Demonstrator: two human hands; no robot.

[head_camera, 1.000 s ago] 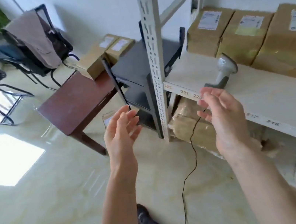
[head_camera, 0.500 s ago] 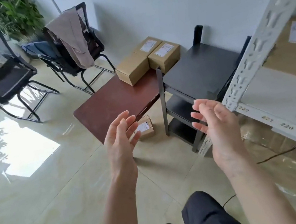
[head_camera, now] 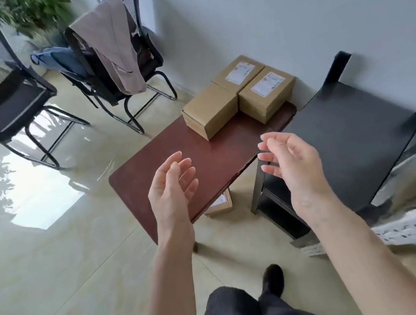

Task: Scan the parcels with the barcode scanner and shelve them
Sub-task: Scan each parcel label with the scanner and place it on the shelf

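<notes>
Parcels (head_camera: 239, 92) sit clustered at far end of red-brown table (head_camera: 151, 182), ahead of both hands; long axes run diagonally twd wall. Left hand (head_camera: 172, 187) and right hand (head_camera: 293, 164) raised, empty, fingers loosely spread. Right judged slightly nearer.

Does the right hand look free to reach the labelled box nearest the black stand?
Probably yes. The right hand is open and holds nothing, and only bare brown table lies between it and the labelled box. Nothing sits on the box.
</notes>
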